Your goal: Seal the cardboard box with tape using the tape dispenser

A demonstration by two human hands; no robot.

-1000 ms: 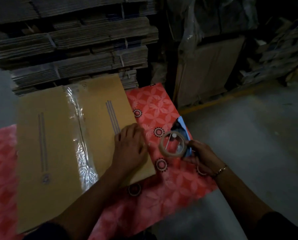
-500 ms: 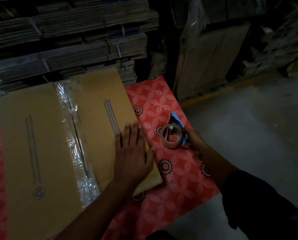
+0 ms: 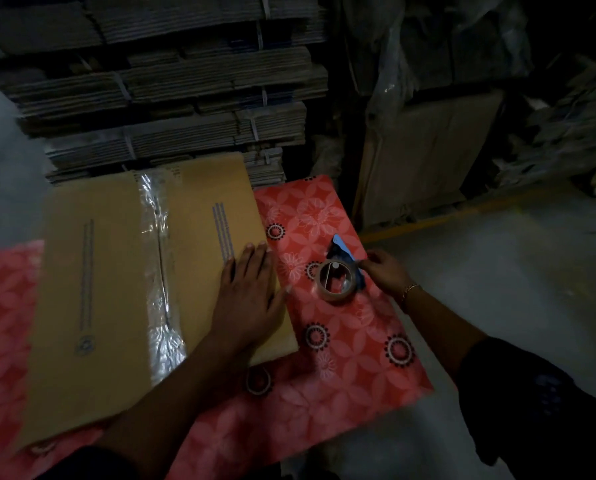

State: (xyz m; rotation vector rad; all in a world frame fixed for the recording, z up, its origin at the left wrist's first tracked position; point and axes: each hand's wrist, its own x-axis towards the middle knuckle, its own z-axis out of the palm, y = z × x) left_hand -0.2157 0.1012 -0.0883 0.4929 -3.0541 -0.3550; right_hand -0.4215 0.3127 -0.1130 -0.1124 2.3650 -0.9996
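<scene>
A brown cardboard box (image 3: 95,289) lies on a red flowered mat (image 3: 352,358). A strip of clear tape (image 3: 158,271) runs along the seam down its middle. My left hand (image 3: 248,299) rests flat, fingers spread, on the box's right flap near its edge. To the right of the box, a blue tape dispenser (image 3: 338,275) with a clear tape roll sits low over the mat. My right hand (image 3: 386,271) grips the dispenser at its right side. A bracelet is on that wrist.
Bundled stacks of flattened cardboard (image 3: 172,98) rise right behind the box. Upright cardboard sheets wrapped in plastic (image 3: 424,150) stand at the back right. Grey concrete floor (image 3: 497,289) stretches to the right of the mat.
My right hand has carried the dispenser down toward the mat beside the box. My left hand has flattened on the right flap. The camera has shifted a little.
</scene>
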